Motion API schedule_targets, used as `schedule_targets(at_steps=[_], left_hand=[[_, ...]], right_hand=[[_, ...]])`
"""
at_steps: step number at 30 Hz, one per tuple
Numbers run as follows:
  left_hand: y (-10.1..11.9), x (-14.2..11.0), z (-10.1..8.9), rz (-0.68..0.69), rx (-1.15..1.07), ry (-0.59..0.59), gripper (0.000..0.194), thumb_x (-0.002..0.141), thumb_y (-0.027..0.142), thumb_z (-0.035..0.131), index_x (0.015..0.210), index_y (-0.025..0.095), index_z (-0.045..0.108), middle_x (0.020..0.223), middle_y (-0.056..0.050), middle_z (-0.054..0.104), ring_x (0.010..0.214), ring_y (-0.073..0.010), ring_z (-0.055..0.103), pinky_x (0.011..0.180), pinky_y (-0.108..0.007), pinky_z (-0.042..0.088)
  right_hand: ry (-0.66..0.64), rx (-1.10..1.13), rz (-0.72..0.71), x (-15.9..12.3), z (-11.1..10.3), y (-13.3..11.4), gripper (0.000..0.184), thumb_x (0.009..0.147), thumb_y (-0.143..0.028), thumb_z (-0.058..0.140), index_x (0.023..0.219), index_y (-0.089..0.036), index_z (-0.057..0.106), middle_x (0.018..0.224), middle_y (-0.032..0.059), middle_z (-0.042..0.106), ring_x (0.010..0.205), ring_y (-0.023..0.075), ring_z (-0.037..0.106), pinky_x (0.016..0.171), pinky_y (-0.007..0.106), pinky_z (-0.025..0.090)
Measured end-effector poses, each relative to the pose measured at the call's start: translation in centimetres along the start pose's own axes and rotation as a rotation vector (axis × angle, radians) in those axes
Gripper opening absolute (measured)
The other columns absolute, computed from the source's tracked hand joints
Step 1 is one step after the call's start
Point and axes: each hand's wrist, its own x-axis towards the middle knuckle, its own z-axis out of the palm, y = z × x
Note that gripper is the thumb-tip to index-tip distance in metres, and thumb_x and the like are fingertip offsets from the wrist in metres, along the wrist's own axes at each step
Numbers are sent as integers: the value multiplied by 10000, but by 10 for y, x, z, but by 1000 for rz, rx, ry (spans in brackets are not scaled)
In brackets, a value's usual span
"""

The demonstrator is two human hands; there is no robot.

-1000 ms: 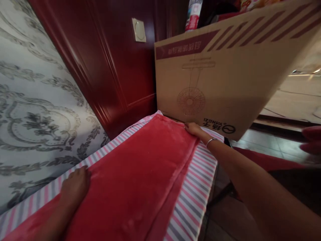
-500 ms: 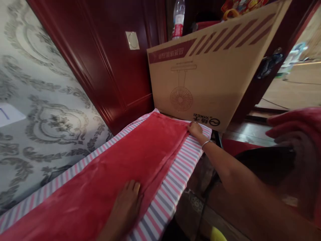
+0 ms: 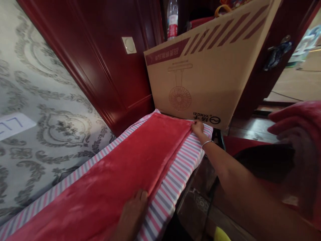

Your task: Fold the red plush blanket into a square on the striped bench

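A red plush cloth (image 3: pixel 120 167) lies folded lengthwise on a board covered in pink, grey and white stripes (image 3: pixel 183 157). My right hand (image 3: pixel 198 128), with a bracelet on the wrist, pinches the cloth's far right corner close to the cardboard box. My left hand (image 3: pixel 134 209) rests on the near part of the cloth's right edge, its fingers curled over the fold.
A large cardboard box (image 3: pixel 208 70) with a fan drawing stands at the board's far end. A plastic bottle (image 3: pixel 172 20) is behind it. Dark red wood panelling (image 3: pixel 105 67) and patterned wallpaper (image 3: pixel 37 110) run along the left. More red cloth (image 3: pixel 298 124) lies to the right.
My left hand has moved from the cloth's left edge across to its right edge and then nearer to me. My right hand has stayed at the far corner.
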Motion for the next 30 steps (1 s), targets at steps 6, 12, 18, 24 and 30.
schedule_targets(at_steps=[6, 12, 18, 24, 30], left_hand=[[-4, 5, 2, -82, -47, 63, 391, 951, 138, 364, 1214, 210, 643, 1198, -106, 685, 944, -208, 707, 757, -311, 555], [27, 68, -44, -30, -34, 91, 546, 899, 64, 422, 1432, 152, 506, 1365, -167, 589, 1222, -270, 611, 954, -370, 530], [62, 144, -63, 65, -37, 42, 490, 933, 25, 374, 1378, 147, 540, 1242, -159, 639, 1086, -236, 670, 872, -328, 550], [78, 151, -52, 103, -89, -31, 424, 935, 29, 338, 1210, 176, 626, 1128, -109, 674, 932, -221, 699, 765, -318, 548], [74, 143, -48, 154, -160, 26, 391, 941, 110, 429, 1291, 175, 589, 1173, -124, 664, 991, -230, 682, 832, -348, 555]], right_hand=[[5, 28, -22, -8, -1, -1, 410, 872, -194, 422, 1169, -95, 687, 1152, 185, 704, 1044, 290, 624, 922, 358, 462], [-9, 29, -50, -11, -3, -2, 399, 898, -226, 424, 1179, -103, 678, 1179, 186, 691, 1073, 293, 603, 955, 360, 434], [-13, 38, -57, -8, -1, -1, 363, 898, -247, 441, 1129, -111, 686, 1140, 173, 698, 1048, 286, 602, 936, 348, 433], [27, 71, -44, -4, 1, 3, 394, 890, -204, 397, 1189, -115, 638, 1175, 166, 685, 1082, 276, 587, 935, 343, 430], [40, 81, -60, -5, 1, 2, 362, 898, -227, 388, 1131, -121, 645, 1112, 163, 684, 1020, 272, 593, 903, 341, 431]])
